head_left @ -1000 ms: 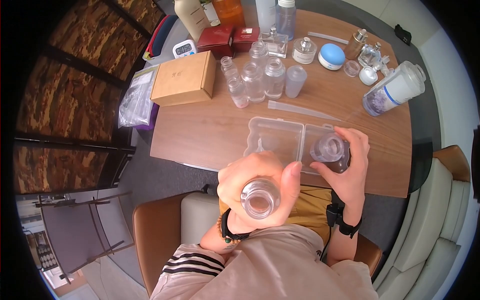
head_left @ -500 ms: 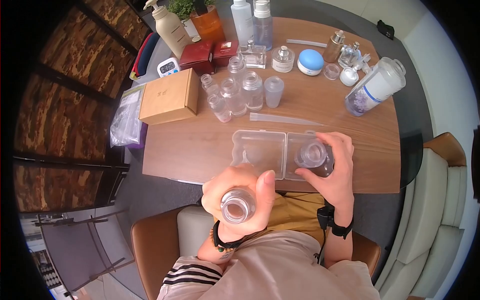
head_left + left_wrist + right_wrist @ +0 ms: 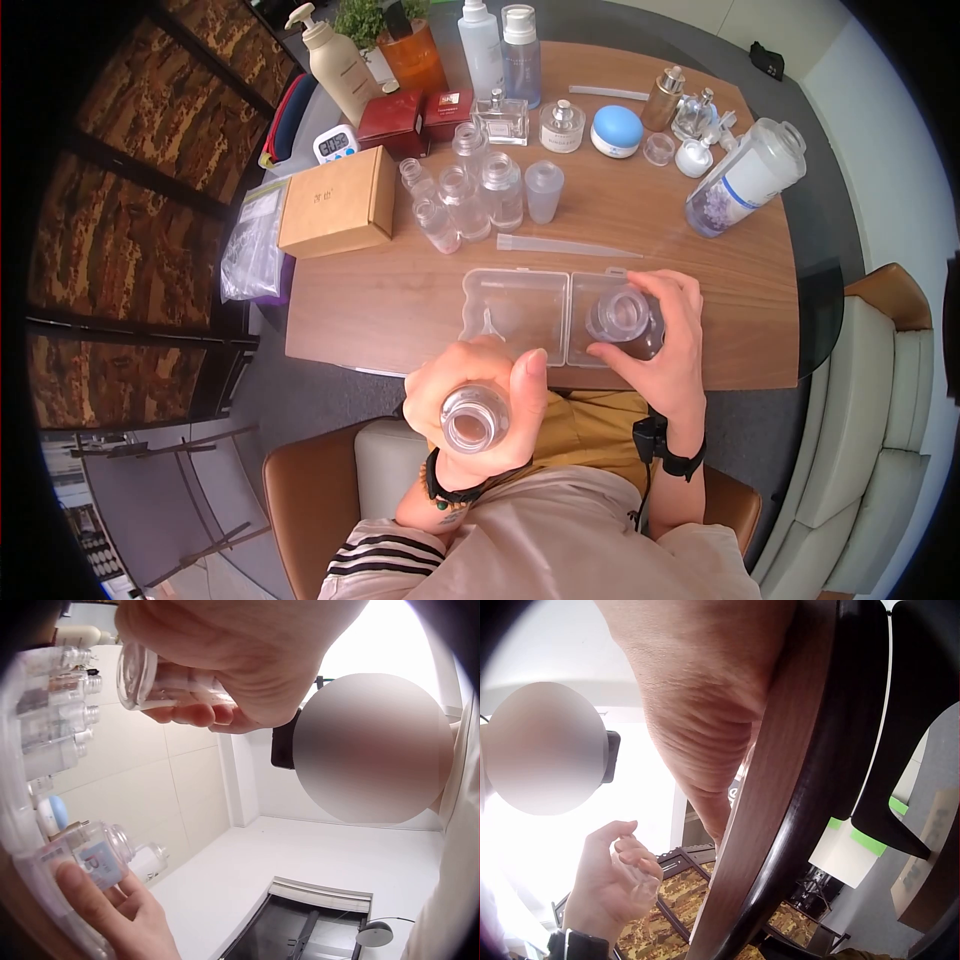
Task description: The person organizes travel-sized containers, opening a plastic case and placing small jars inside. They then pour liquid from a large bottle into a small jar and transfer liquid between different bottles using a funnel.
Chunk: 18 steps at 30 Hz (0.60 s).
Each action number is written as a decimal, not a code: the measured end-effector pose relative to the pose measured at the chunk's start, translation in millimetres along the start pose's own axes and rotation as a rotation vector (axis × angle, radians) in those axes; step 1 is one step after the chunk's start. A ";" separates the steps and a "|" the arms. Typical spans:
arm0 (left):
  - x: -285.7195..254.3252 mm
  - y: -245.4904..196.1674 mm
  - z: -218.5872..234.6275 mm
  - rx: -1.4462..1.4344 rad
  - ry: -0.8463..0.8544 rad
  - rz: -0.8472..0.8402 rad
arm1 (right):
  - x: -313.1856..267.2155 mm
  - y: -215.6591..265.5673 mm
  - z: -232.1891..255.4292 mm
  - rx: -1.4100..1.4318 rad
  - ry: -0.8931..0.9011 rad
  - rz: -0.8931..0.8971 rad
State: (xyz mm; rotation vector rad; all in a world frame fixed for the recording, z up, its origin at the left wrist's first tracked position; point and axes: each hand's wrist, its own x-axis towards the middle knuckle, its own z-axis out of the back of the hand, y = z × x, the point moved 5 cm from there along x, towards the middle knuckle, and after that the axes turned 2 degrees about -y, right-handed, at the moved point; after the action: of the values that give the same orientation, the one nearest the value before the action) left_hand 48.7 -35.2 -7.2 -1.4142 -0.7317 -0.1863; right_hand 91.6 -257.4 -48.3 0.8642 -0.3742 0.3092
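My left hand grips a clear bottle above my lap, its uncapped mouth facing up toward the head camera. In the left wrist view this bottle's thick base sticks out past the fingers. My right hand curls thumb and fingers round another uncapped clear bottle, which stands upright in the right half of an opened clear plastic case near the table's front edge. A printed label shows on that bottle in the left wrist view. A small clear funnel-like piece lies in the case's left half.
Behind the case lies a long translucent tapered strip. Several clear bottles cluster behind it, next to a frosted cup. A cardboard box stands left, a large lavender-print bottle right. Jars, perfume and pump bottles line the back.
The head view has tilted and shifted, so the table's things appear lower and further left. Both hands keep hold of their bottles, with little other movement.
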 end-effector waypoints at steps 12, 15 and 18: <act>0.4 -0.6 -1.8 -0.019 0.018 0.019 | 0.2 0.1 -0.4 0.008 -0.007 0.020; 1.5 -2.3 -2.3 0.003 0.026 0.009 | 0.4 0.2 0.0 0.006 -0.007 0.017; 0.4 -0.5 -0.5 0.015 0.030 -0.009 | 0.4 0.3 -0.1 0.011 -0.009 0.012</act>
State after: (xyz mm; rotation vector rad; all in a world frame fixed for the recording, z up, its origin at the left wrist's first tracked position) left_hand 48.9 -35.7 -6.5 -1.3916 -0.7129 -0.2084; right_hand 91.9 -257.1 -48.0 0.8741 -0.3863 0.3194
